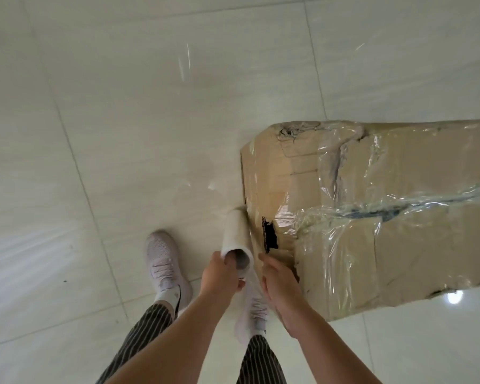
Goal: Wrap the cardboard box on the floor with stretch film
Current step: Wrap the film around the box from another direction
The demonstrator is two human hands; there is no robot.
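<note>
The cardboard box (399, 167) stands on the floor (122, 134). The film roll (234, 231) is just beside its left side, and the left shoe (164, 259) is left of the film roll

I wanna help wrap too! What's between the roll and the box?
In the head view, just a short stretch of clear film runs from the roll to the cardboard box.

Tiled floor (117, 128): open left of and beyond the box; cardboard box (385, 217): fills the right side; film roll (234, 234): just beside the box's left face, narrow gap; left shoe (164, 261), right shoe (254, 314): on the near floor.
</note>
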